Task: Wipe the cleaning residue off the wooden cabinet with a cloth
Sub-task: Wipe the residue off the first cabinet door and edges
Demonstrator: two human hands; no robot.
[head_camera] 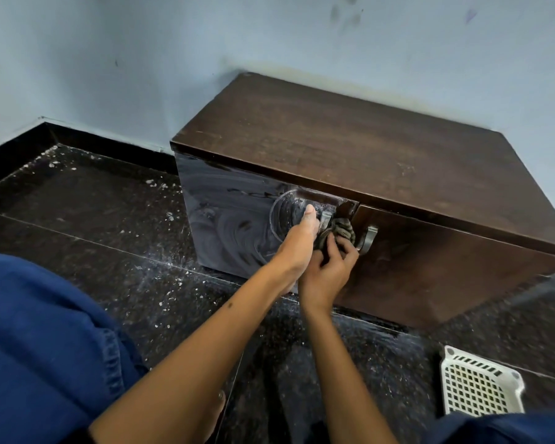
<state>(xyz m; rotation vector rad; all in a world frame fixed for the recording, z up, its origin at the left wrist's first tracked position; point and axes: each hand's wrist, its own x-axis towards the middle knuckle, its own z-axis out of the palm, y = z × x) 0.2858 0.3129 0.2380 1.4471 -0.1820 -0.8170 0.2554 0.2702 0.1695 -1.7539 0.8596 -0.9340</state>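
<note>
The low dark wooden cabinet (350, 149) stands against the blue wall. Its left door (231, 219) is smeared with white swirls of cleaning residue, and its right door (430, 267) looks mostly dark. A bunched dark grey cloth (342, 229) sits between the two metal handles (326, 219) (369, 238). My right hand (327, 270) grips the cloth from below with curled fingers. My left hand (298, 241) is pressed against the cloth's left side at the left handle, thumb pointing up. Its fingers are hidden behind the palm.
A white plastic lattice basket (481, 382) lies on the floor at the lower right. The dark speckled floor (109, 213) carries white flecks and wet streaks in front of the cabinet. My blue-clad knees fill the lower left and the bottom right edge.
</note>
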